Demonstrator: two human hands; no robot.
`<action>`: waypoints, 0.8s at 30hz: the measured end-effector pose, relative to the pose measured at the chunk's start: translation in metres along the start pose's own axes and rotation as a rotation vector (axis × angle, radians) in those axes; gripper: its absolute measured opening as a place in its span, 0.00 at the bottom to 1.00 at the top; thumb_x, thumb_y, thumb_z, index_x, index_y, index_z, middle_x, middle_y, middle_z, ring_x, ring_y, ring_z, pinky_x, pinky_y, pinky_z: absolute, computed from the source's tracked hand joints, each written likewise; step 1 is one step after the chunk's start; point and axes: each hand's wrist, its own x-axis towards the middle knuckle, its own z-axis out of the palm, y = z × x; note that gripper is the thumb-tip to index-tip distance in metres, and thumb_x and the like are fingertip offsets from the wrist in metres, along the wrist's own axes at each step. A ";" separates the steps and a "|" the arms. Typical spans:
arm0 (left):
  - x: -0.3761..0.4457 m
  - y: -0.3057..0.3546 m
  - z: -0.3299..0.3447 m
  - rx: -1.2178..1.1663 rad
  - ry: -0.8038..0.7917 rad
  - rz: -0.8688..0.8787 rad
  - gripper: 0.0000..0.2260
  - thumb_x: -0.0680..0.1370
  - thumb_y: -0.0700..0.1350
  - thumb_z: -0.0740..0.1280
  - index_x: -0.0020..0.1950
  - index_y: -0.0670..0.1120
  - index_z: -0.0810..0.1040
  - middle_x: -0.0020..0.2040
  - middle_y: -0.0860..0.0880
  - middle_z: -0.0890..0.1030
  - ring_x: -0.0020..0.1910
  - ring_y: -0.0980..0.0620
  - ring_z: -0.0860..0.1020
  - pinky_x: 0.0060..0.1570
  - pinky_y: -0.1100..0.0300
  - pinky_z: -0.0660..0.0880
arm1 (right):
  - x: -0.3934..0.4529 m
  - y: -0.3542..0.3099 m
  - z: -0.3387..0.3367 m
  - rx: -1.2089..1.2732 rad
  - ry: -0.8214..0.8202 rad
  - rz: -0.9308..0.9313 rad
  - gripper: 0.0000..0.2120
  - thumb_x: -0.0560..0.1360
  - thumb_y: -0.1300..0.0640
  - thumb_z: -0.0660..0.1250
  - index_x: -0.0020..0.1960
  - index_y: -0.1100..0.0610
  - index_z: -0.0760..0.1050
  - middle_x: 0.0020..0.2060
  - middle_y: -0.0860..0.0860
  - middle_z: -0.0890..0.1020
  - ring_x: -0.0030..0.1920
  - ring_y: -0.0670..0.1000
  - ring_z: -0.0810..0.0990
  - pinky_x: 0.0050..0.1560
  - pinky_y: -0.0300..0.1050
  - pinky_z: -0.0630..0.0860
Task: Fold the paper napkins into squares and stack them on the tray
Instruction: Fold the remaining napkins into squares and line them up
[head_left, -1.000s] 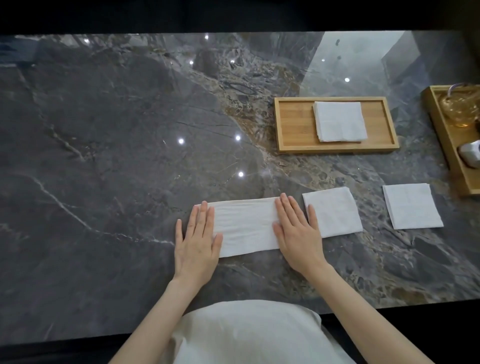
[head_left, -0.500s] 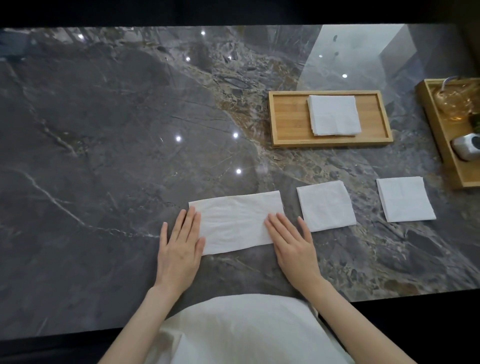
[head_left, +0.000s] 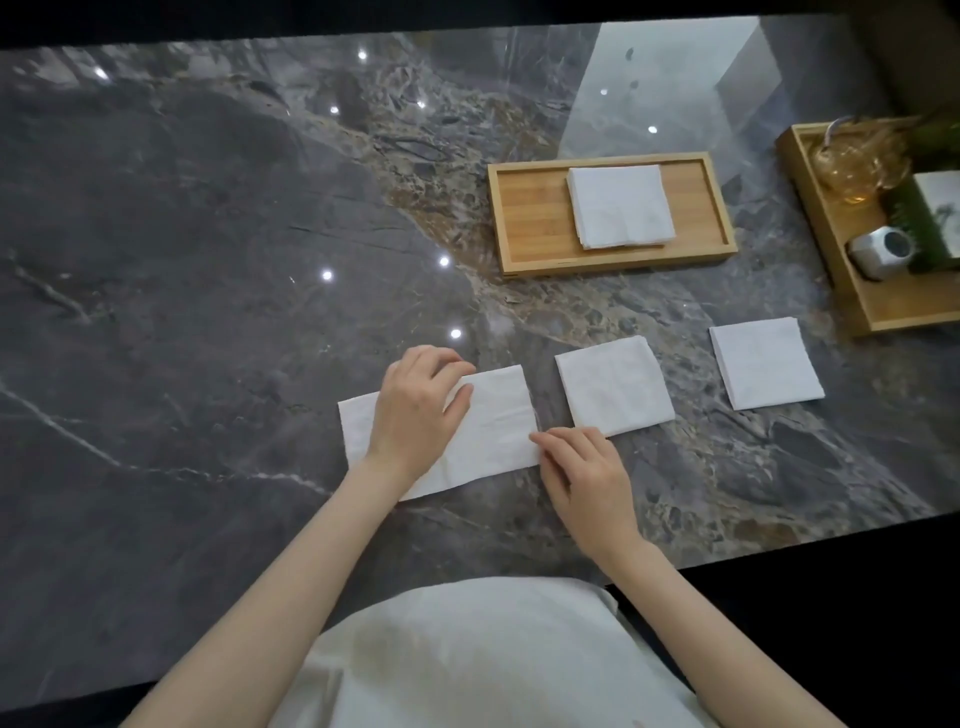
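A white napkin (head_left: 493, 431), folded into a long strip, lies on the marble table in front of me. My left hand (head_left: 415, 410) rests across its middle, with curled fingers at the far edge and the thumb on the paper. My right hand (head_left: 582, 467) has its fingertips pinched at the strip's near right corner. Two folded square napkins (head_left: 615, 384) (head_left: 766, 369) lie to the right of the strip. Farther back stands the wooden tray (head_left: 535, 223), holding a stack of folded napkins (head_left: 618, 205).
A second wooden tray (head_left: 883, 312) at the right edge holds a glass teapot (head_left: 857, 156), a small silver cup (head_left: 880, 252) and a green item. The table's near edge runs just behind my wrists. My white apron fills the bottom of the view.
My left hand moved from the strip's left end onto its middle and curled at the far edge. My right hand shifted from flat on the table to the right corner.
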 end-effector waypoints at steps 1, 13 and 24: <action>0.009 0.006 0.004 -0.004 -0.054 0.024 0.10 0.72 0.46 0.63 0.47 0.44 0.80 0.46 0.46 0.80 0.51 0.50 0.72 0.47 0.55 0.69 | -0.002 0.000 0.001 -0.016 -0.013 -0.016 0.10 0.74 0.61 0.62 0.51 0.60 0.80 0.44 0.53 0.83 0.46 0.50 0.75 0.47 0.43 0.72; 0.040 0.021 0.033 0.031 -0.196 0.003 0.03 0.69 0.41 0.72 0.38 0.43 0.80 0.42 0.45 0.80 0.48 0.42 0.76 0.42 0.52 0.70 | -0.002 0.002 0.009 -0.091 0.015 -0.037 0.06 0.73 0.61 0.65 0.45 0.58 0.81 0.41 0.52 0.82 0.42 0.52 0.76 0.43 0.43 0.70; 0.049 0.024 0.007 -0.415 -0.348 -0.353 0.04 0.77 0.44 0.62 0.46 0.44 0.74 0.43 0.47 0.78 0.44 0.49 0.75 0.46 0.57 0.71 | 0.024 -0.019 -0.013 0.317 -0.083 0.312 0.11 0.78 0.56 0.55 0.51 0.59 0.75 0.41 0.50 0.76 0.36 0.44 0.74 0.38 0.33 0.70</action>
